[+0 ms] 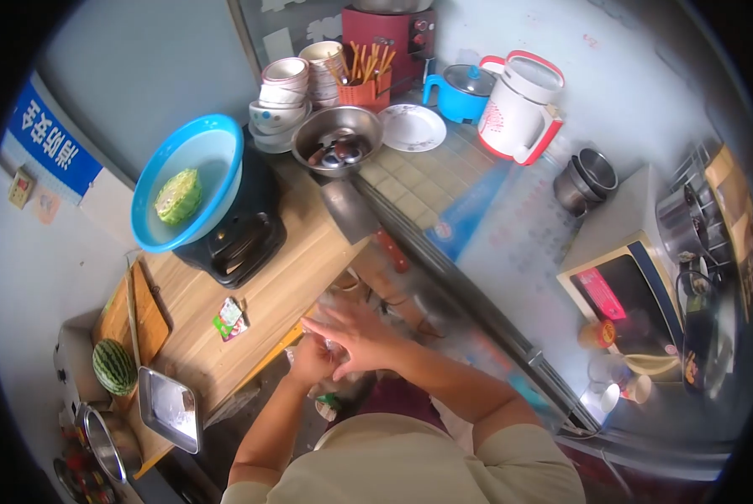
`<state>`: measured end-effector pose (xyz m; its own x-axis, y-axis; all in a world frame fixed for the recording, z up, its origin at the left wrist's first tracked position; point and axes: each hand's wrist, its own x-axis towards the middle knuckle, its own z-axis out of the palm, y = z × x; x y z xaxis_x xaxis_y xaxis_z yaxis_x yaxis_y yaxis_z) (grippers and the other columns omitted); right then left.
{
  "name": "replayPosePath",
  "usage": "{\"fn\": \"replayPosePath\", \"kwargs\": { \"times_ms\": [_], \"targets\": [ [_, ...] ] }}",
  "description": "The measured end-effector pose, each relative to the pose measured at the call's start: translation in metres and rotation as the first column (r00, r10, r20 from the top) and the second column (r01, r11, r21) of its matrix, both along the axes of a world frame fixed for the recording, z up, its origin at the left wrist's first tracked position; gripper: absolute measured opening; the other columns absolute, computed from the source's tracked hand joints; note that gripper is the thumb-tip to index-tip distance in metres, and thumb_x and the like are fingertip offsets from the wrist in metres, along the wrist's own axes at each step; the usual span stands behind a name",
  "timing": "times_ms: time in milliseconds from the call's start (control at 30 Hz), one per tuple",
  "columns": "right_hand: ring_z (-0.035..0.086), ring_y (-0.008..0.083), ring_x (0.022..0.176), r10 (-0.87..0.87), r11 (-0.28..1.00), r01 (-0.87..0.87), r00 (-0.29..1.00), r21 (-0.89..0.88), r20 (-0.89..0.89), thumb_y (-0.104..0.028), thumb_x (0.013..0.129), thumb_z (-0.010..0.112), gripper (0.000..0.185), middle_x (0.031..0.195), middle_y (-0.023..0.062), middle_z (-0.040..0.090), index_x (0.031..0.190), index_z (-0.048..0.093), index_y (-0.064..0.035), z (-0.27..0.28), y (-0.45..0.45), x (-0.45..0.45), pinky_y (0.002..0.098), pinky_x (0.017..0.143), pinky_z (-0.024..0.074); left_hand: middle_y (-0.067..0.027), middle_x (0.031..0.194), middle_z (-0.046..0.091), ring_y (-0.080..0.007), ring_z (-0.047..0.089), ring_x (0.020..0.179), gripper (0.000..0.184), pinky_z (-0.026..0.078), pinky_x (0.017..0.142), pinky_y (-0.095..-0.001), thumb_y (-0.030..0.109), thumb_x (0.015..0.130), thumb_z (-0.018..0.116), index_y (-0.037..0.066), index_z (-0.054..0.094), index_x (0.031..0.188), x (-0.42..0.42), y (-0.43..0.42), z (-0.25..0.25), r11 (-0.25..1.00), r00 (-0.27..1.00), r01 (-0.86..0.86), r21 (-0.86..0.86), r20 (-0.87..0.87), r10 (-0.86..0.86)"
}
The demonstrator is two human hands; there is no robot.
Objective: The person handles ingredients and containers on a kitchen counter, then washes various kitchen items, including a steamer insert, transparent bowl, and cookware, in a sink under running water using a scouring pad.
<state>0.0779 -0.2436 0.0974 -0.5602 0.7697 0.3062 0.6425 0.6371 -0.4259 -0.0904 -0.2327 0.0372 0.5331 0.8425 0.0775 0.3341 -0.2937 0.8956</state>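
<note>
Beside the table [271,307], the left hand [312,359] curls its fingers, contents unclear; the right hand [361,338], fingers spread, touches it. The table bears a packet [229,319].

Knobbly green gourd [177,197] lies in round blue plastic basin [215,172], atop black plastic appliance [263,202] on pale wooden bench [297,273]. Rectangular silver metal tray [171,412] right of round striped green watermelon [114,367].

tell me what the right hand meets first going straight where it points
Probably the table at its near side, though depth is unclear; if higher, the right hand may pass above, towards the packet.
</note>
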Motion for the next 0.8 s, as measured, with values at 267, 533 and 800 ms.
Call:
{"fn": "replayPosePath", "kwargs": {
  "times_ms": [267,533,800],
  "targets": [
    [0.056,0.0336,0.088,-0.234,0.909,0.111,0.934,-0.402,-0.269,-0.014,0.063,0.069,0.054,0.097,0.0167,0.057,0.111,0.047,-0.0055,-0.024,-0.028,0.005,0.0395,0.070,0.0460,-0.0121,0.057,0.057,-0.0206,0.055,0.049,0.020,0.043,0.049,-0.0335,0.019,0.075,0.063,0.000,0.059,0.070,0.017,-0.014,0.029,0.998,0.951,-0.039,-0.055,-0.308,0.020],
    [0.057,0.0370,0.072,-0.484,0.868,0.395,0.806,-0.300,-0.340,-0.014,0.071,0.060,0.031,0.077,0.0172,0.059,0.099,0.050,-0.0045,-0.046,-0.073,-0.033,0.0429,0.060,0.0444,-0.0100,0.060,0.058,-0.0143,0.054,0.055,0.027,0.043,0.053,-0.0310,0.023,0.074,0.067,-0.003,0.060,0.076,-0.007,-0.037,0.061,0.995,0.948,0.021,-0.100,-0.314,-0.052],
    [0.055,0.0372,0.062,-0.767,0.622,0.706,0.462,-0.339,-0.445,-0.010,0.070,0.063,0.018,0.065,0.0172,0.056,0.083,0.053,-0.0040,-0.073,-0.114,-0.071,0.0408,0.052,0.0428,-0.0219,0.112,0.047,-0.0335,0.049,0.103,0.048,0.041,0.087,-0.0377,0.015,0.071,0.069,-0.002,0.047,0.110,-0.068,-0.052,0.051,0.904,0.994,-0.093,0.417,-0.008,0.106]
  ]
}}
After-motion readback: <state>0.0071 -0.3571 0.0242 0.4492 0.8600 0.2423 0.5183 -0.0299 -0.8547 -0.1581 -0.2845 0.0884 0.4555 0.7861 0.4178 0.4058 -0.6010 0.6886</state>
